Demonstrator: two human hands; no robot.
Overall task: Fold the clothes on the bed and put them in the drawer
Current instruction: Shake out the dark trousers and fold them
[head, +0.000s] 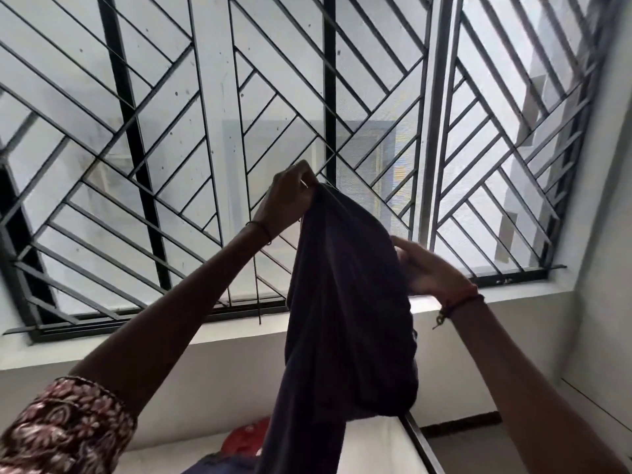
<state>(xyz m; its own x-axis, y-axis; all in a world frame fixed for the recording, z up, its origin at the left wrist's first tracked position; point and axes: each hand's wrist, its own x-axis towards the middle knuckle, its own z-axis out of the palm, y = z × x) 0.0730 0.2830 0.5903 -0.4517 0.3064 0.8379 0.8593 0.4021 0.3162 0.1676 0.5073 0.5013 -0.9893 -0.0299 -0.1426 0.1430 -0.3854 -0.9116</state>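
On my feed the garment [345, 319], a dark, limp cloth, hangs in the air in front of the window grille [171, 131]. It is lifted clear above the bed [376, 446]. Its long axis runs straight down from a peak at the top to a tail that drops out of the bottom of the view.

The left hand [290, 200] is the higher one. It pinches the top edge between curled fingers, so the whole length hangs from that point. The right hand [427, 271] is lower and off to the right. It grips the cloth's right edge, with the fingers wrapped into the fabric. The two hands are fairly close together, so the cloth bunches between them instead of spreading flat. The lower right part bulges in a loose fold.

I judge this to be the opening-out step, before any fold is made. The next move depends on the two holds. The right hand needs to travel up and outward to the level of the left, so the top edge lies level and the length hangs square.

Below, a red cloth [248, 437] lies on the bed, which I take to be waiting its turn. The drawer is not in view. A patterned sleeve [68, 425] covers the left upper arm.
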